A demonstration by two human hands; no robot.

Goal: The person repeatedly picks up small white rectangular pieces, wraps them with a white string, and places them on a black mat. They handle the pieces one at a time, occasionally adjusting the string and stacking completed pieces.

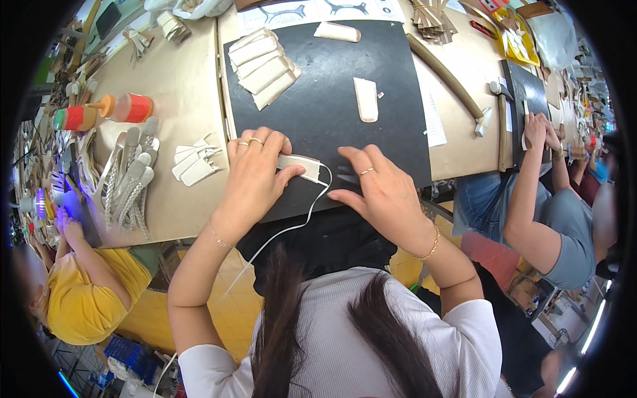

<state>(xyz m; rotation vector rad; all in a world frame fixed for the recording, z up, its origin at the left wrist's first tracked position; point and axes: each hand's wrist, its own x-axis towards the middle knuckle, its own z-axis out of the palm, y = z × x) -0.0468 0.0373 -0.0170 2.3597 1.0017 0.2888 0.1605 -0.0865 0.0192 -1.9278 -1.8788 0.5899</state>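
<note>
My left hand (255, 159) pinches a small cream tab (302, 167), which looks like leather, flat at the front edge of the black mat (318, 86). A thin white cord (292, 229) loops off the tab's right end and trails down past my lap to the left. Just right of the tab is my right hand (385, 186), thumb and forefinger apart. Between those fingers show the grey pointed blades of what look like small snips (347, 174); their handle is hidden by the hand. On the mat's far left lies a row of overlapping cream pieces (262, 66).
Two single cream pieces (366, 99) (337, 31) lie farther back. Left are white tabs (194, 162), braided straps (133, 172) and red-labelled bottles (133, 107). A hammer (501, 89) lies right. Co-workers sit on both sides, one in a yellow shirt (93, 292).
</note>
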